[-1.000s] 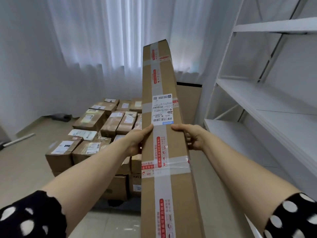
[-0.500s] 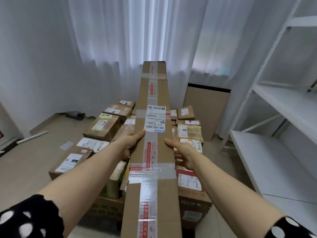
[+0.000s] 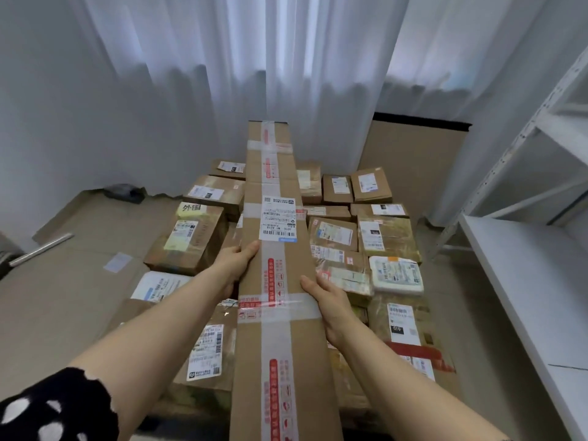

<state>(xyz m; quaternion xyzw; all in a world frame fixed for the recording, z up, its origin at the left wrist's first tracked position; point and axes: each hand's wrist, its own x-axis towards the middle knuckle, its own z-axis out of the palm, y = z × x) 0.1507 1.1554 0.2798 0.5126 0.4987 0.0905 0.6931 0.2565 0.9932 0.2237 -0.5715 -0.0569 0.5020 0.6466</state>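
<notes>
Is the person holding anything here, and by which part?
The left hand and right hand grip the long cardboard box by its opposite long edges, near the shipping label.

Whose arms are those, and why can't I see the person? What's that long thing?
The camera sits on the person's head and looks forward and down, so you see only their arms, as if through their eyes. There is no machine here, just two bare hands. The left hand and the right hand grip the sides of a long box, which has tape along it and a white label. Below it, many smaller boxes are piled up. A white curtain hangs behind, and a white shelf stands on the right.
</notes>
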